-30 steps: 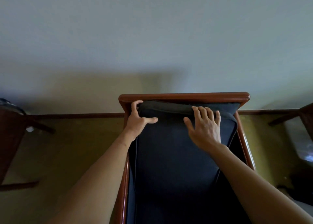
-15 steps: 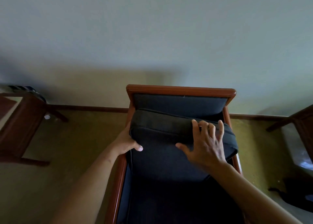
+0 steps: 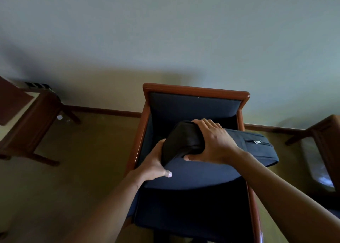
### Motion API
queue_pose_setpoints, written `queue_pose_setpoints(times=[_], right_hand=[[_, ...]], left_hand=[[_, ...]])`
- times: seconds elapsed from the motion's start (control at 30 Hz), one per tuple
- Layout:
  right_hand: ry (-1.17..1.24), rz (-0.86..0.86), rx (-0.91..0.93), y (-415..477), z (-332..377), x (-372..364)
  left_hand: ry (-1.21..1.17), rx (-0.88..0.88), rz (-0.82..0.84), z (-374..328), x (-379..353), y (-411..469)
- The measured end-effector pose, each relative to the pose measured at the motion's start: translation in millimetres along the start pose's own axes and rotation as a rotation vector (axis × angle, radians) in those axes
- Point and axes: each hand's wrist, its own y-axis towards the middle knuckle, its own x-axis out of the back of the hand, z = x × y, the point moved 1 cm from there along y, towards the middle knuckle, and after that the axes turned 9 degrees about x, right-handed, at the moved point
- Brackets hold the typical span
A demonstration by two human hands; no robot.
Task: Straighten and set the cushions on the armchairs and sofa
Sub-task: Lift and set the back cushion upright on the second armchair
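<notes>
Over the armchair (image 3: 195,91) seat, we held the dark blue back cushion (image 3: 211,169) crooked, its zip end jutting past the right armrest. Our left hand (image 3: 153,164) and right hand (image 3: 214,141) clamped its near-left corner. Seating it upright remained; other furniture looked untouched.

cushion (image 3: 211,171): dark navy, zipper on its far-right edge | state: lifted off the armchair (image 3: 195,103), near-left corner folded up | pose: tilted, skewed, right end overhanging the armchair's right arm | seat cushion (image 3: 193,211): dark navy, flat in the armchair
</notes>
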Motion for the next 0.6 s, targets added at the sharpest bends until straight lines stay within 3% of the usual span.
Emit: queue_pose_setpoints(times=[0.1,0.23,0.47,0.6], right_hand=[[0.010,-0.115,0.031,-11.7,3.0,-5.4],[0.024,-0.253,0.047,-12.8,5.6,0.8],[0.147,-0.424,0.003,-16.9,-18.6,47.6],[0.351,-0.539,-0.022,-22.8,-40.9,68.6]], left_hand=[[0.080,0.039,-0.075,24.5,-9.4,0.2],[-0.006,0.008,-0.148,23.1,-11.2,-1.3],[0.059,-0.140,-0.287,-30.3,26.1,-26.6],[0.200,-0.242,-0.313,-77.7,57.0,-44.6]])
